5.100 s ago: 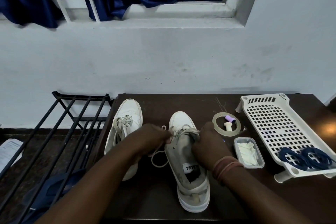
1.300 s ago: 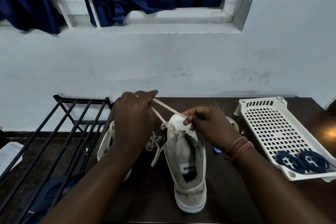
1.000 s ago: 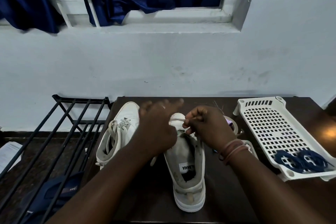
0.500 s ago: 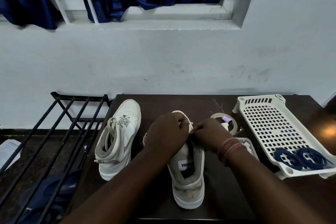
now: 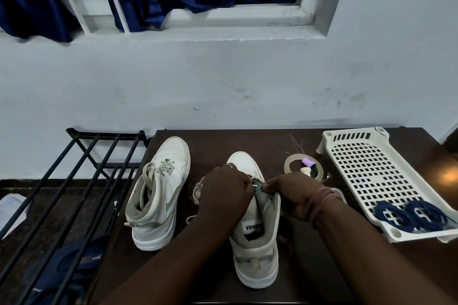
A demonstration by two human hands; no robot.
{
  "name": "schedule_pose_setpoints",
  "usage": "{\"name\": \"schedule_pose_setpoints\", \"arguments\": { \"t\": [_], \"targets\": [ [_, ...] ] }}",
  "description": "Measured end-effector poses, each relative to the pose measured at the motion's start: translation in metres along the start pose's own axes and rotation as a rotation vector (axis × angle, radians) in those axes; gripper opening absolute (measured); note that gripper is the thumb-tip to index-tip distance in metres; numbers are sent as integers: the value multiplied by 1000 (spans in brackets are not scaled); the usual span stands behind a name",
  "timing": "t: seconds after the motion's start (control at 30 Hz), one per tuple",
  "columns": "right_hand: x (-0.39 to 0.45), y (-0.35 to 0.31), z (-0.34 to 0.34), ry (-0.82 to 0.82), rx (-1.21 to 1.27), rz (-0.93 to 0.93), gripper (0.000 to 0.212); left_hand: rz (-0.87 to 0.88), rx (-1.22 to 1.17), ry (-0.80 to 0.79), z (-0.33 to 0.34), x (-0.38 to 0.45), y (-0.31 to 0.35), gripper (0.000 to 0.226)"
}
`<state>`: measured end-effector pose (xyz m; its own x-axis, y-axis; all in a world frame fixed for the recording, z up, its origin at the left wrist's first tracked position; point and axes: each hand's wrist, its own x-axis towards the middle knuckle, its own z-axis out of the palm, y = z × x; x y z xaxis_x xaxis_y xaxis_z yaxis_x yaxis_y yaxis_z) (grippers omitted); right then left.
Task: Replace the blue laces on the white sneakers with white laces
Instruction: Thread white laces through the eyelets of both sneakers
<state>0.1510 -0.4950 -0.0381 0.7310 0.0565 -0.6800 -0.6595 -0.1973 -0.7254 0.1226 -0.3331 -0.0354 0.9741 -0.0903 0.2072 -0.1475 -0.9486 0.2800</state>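
Observation:
Two white sneakers stand on a dark wooden table (image 5: 272,141). The left sneaker (image 5: 161,193) is laced with a white lace and stands alone. Over the tongue of the right sneaker (image 5: 255,242), my left hand (image 5: 224,195) and my right hand (image 5: 295,193) meet, each pinching the white lace (image 5: 195,188). A loop of that lace hangs out to the left of my left hand. The eyelets under my hands are hidden. Two coiled blue laces (image 5: 411,215) lie in the white perforated tray (image 5: 366,171) at the right.
A tape ring (image 5: 290,168) with a small purple item (image 5: 308,163) lies behind my right hand. A black metal rack (image 5: 74,181) stands left of the table, with dark blue footwear (image 5: 74,262) under it. The wall and a barred window rise behind the table.
My hands had lifted the lace ends high above the shoe; they have come down and drawn together low over the tongue. The left sneaker has not moved.

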Motion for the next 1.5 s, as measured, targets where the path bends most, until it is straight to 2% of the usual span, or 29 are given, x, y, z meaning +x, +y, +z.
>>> {"name": "schedule_pose_setpoints", "arguments": {
  "t": [0.07,0.23,0.3,0.37,0.4,0.47,0.57,0.63,0.73,0.77,0.83,0.9,0.93,1.0,1.1,1.17,1.23,1.27,1.33,1.4,1.43,1.47,1.5],
  "targets": [
    [1,0,-1,21,38,7,45,16,9,12,2,0,-1,36],
    [-2,-1,-4,6,3,-46,55,43,15,41,5,1,0,36],
    [-7,-5,-6,-10,-15,-77,44,49,4,46,6,2,0,38],
    [-12,-7,-7,-60,-19,-108,16,39,-5,24,7,2,-1,37],
    [-12,-7,-7,-91,-28,-112,15,36,-6,17,7,1,-3,35],
    [-11,-5,-6,-140,-10,-103,35,42,-17,15,7,1,-4,33],
    [-9,-2,-2,-167,14,-123,35,36,-44,-2,5,0,-5,33],
    [-8,-2,0,-127,-34,-170,22,14,-71,-21,1,-1,-5,30],
    [-11,-14,-5,105,-44,-293,10,-34,-106,-20,-5,-6,-7,26],
    [-14,-21,-9,197,28,-352,12,-50,-122,-6,-6,-7,-10,24],
    [-23,-38,-21,345,347,-488,16,-107,-206,13,-8,-9,-19,24],
    [-27,-42,-37,404,496,-595,18,-175,-307,11,-8,-9,-30,35],
    [-26,-39,-41,405,394,-628,17,-212,-358,0,-7,-10,-35,40],
    [-17,-24,-42,350,-12,-640,12,-304,-454,-32,-5,-11,-41,47],
    [-12,-9,-29,164,-546,-563,12,-412,-527,-127,-1,-12,-41,48],
    [-15,-7,-16,100,-739,-562,17,-435,-544,-149,-1,-11,-39,50],
    [-22,-10,-12,110,-810,-543,25,-425,-537,-147,0,-10,-38,43],
    [-25,-14,-11,101,-734,-536,24,-421,-533,-143,0,-10,-38,41],
    [-29,-24,-11,75,-343,-511,24,-419,-537,-128,0,-10,-38,42],
    [-37,-38,-15,34,342,-402,27,-431,-550,-123,1,-10,-38,45],
    [-38,-41,-20,33,542,-345,29,-435,-551,-124,0,-10,-38,44],
    [-37,-43,-24,68,587,-317,31,-437,-552,-123,1,-10,-38,41],
    [-33,-41,-28,136,471,-310,33,-437,-553,-122,2,-10,-38,39]
  ]
}}
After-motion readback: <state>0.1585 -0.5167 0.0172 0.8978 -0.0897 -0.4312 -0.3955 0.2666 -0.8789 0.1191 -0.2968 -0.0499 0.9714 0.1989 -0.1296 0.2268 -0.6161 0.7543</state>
